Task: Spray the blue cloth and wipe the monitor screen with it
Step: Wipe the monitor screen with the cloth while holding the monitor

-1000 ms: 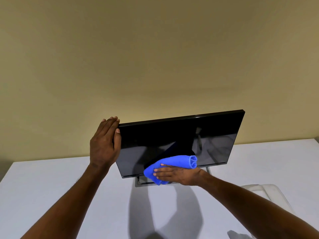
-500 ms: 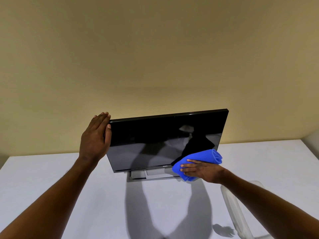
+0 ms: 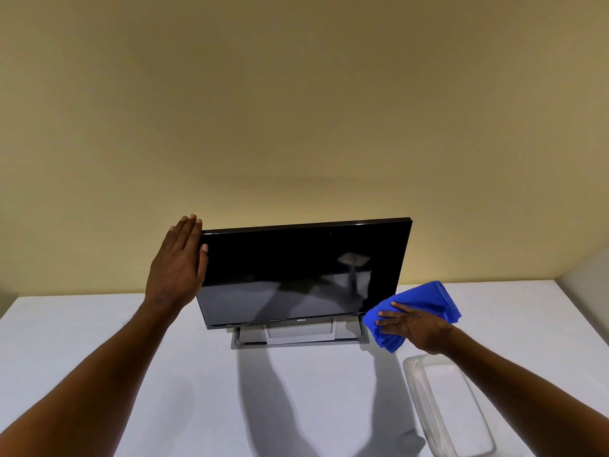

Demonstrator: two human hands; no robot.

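A black monitor [image 3: 296,272] with a dark screen stands on a grey stand [image 3: 298,339] on the white table [image 3: 164,374]. My left hand [image 3: 176,272] rests against the monitor's left edge, fingers straight and pointing up, thumb on the front bezel. My right hand [image 3: 413,328] holds the bunched blue cloth [image 3: 425,298] at the screen's lower right corner. Its fingers lie across the cloth and its thumb is hidden. Most of the cloth sits to the right of the monitor's edge.
A clear plastic tray [image 3: 445,407] lies on the table near my right forearm. A beige wall rises behind the monitor, and a pale wall closes the table's right end. My arms' shadows fall on the table in front of the stand.
My right hand swept the blue cloth rightward along the bottom of the screen, from lower middle to the lower right corner. My left hand stayed on the left edge.
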